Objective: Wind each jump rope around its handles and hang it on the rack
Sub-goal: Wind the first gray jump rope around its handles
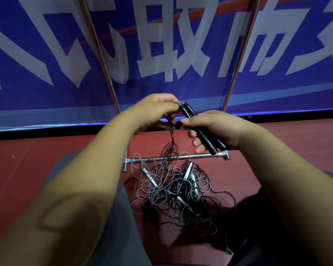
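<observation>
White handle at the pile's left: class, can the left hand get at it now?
Probably not yet: the left hand pinches the cord by the black handles. Otherwise the white handle lies exposed in the tangle.

1. Black handles (202,129): matt, smooth, plastic-looking
2. Rack (104,64) tubes: polished, shiny metal
3. Cords (173,191): smooth, slightly glossy coated strands
4. Banner (161,45): printed sheet with soft sheen
5. Floor (46,160): smooth red surface, dull sheen
</observation>
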Available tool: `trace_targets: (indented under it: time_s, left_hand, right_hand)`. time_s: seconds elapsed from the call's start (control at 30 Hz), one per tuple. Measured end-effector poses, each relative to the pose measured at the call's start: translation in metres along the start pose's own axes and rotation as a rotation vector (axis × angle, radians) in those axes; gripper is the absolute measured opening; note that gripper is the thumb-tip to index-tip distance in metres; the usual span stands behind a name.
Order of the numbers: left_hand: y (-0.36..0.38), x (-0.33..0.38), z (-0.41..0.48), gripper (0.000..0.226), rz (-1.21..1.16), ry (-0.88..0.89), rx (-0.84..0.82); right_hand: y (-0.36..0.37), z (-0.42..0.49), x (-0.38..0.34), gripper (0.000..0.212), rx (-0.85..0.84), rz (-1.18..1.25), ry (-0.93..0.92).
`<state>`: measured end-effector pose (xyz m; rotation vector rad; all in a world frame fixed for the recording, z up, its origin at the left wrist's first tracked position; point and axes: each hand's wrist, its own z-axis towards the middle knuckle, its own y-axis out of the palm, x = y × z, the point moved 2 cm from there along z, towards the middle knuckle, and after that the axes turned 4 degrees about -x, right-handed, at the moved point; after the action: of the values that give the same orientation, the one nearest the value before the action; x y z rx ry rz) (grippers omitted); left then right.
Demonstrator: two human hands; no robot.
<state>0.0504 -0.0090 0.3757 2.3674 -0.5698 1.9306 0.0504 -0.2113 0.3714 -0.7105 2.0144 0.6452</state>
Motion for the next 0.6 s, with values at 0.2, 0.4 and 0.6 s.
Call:
trace_targets:
  time_s: [0.2,0.4,0.6]
  left_hand:
    - [-0.0047,0.0013,-0.0057,0.02,-0.233,-0.032,-0.051]
    - [-0.0056,0.0029,-0.0079,0.009,-0.469,-0.021,-0.146]
    - [-0.0093,0.0,-0.0061,0.015,-0.5,0.035,-0.068]
  right_hand:
    - [-0.004,0.0008,0.0082,0.042,-0.01,-0.088,0.004]
    - [-0.0034,0.0028,0.0069,0.048,-0.007,-0.059,-0.062]
    - [-0.0083,0.0047,0.0049,0.064,0.076,-0.013,-0.124]
